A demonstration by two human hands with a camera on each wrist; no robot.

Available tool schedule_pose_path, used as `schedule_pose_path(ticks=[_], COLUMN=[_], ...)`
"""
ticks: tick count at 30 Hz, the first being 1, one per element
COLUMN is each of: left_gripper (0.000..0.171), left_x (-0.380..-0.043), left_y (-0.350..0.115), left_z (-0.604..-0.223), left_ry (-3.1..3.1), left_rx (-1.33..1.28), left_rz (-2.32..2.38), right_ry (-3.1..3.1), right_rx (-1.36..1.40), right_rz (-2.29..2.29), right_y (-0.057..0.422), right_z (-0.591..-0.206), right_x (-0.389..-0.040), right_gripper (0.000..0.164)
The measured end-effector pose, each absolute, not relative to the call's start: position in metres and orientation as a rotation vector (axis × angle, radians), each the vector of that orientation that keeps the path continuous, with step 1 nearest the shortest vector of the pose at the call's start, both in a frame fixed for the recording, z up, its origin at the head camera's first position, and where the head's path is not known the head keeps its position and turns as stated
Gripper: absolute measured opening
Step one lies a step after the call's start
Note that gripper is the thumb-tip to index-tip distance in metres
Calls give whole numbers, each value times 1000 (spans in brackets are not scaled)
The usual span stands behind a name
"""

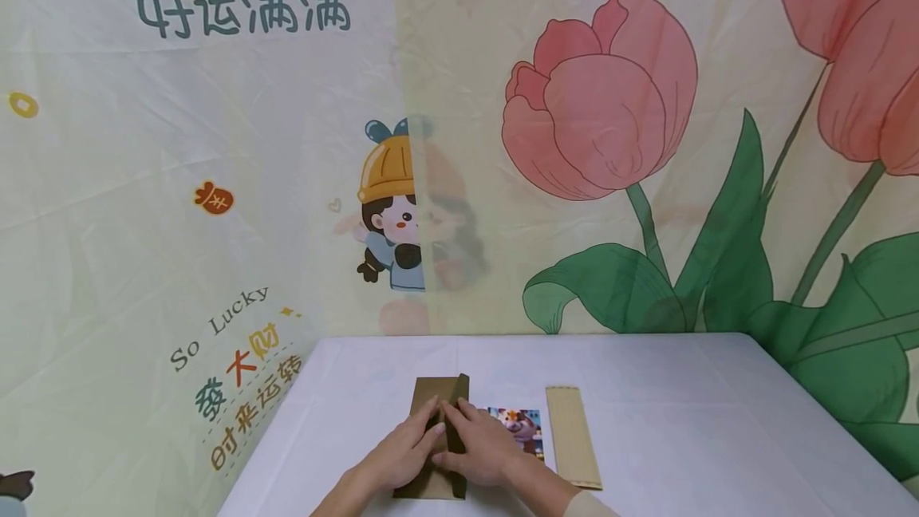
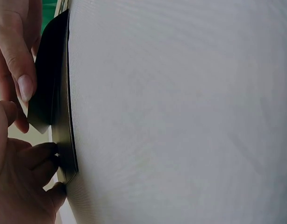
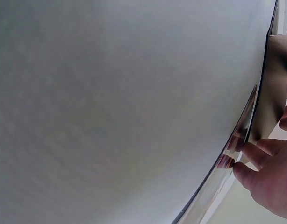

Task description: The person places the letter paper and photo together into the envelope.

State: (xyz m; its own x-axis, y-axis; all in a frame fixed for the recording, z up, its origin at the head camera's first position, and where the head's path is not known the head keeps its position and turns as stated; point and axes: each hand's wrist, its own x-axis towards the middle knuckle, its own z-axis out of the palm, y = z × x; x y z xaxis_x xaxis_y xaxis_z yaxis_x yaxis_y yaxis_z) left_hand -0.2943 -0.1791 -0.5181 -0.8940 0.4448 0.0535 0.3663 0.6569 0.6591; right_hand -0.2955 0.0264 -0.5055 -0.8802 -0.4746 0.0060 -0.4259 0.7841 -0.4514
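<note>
At six o'clock, loose-fingered left hand (image 1: 400,453) and right hand (image 1: 486,445) touch a brown envelope (image 1: 431,391), flap (image 2: 44,100) raised in wrist views.

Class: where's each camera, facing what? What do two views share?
Head: worn there, facing forward and down at the brown rectangular paper-like folder; left hand, right hand show.
Left wrist: worn there, facing the folder's edge; both hands show.
Right wrist: worn there, facing its brown flap; both hands show.
Wrist views share the folder.

Brown paper envelope (image 1: 429,488) flat on white table (image 1: 682,429), right-side flap (image 1: 455,442) raised
</note>
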Motion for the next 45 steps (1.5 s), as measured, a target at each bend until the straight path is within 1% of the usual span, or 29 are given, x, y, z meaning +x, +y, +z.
schedule_pose_path(ticks=[9,14,19,24,32,42,45], left_gripper=[67,72,78,79,83,79,81], left_x=[-295,-294,-291,-293,-296,-293,-293], left_y=[-179,-178,-175,-171,-163,-155,-151], left_z=[-518,-519,-521,-524,-525,-523,-524], left_ry=[2782,2819,2868,2930,2991,3081,3106], left_rx=[692,719,636,584,500,490,484], left_rz=[1016,938,892,873,854,803,732], right_ry=[2891,2932,2978,2989,2916,2998,3023], right_rx=[-741,-750,-688,-669,-690,-612,-615], right_rz=[-745,-807,-900,-1023,-1199,-1089,-1053], right_y=[34,37,39,42,48,56,58], right_z=[-504,-503,-507,-508,-505,-507,-506], right_x=[-293,-293,-295,-297,-298,-302,-301], right_gripper=[83,81,80,82,68,65,63])
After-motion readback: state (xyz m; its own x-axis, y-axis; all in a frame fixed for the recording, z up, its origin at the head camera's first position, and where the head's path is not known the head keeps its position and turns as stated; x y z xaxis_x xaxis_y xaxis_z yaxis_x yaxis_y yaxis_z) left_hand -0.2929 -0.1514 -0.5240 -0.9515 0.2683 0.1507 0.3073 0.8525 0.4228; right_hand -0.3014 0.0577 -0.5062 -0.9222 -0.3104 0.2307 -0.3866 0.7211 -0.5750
